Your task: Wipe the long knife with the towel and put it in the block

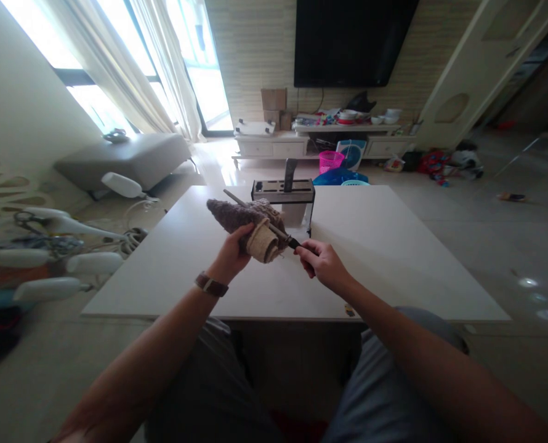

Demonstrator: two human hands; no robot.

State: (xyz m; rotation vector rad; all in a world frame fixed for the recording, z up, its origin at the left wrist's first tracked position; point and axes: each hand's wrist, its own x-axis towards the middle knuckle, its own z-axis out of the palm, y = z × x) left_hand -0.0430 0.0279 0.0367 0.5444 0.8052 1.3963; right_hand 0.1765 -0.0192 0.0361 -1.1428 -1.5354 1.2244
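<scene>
My left hand (236,251) is closed round a bunched, fuzzy grey-brown cloth (237,213) with a rolled beige edge. Between the thumb and fingers of my right hand (322,263) is the black handle of a sharpening steel (279,232), by its slim grey shaft. The shaft slants up to the left across the cloth, and its tip sticks out beyond; the folds hide part of it. Just behind the cloth, on the white table (370,258), stands a knife holder (274,189) with one dark handle (290,174) upright in its top.
A small yellowish item (349,309) lies at the table's front edge. Beyond the table are a pink basket (331,161) and a blue tub (338,177). White lamp shades (95,263) crowd the left side. A grey bench (126,157) stands by the window.
</scene>
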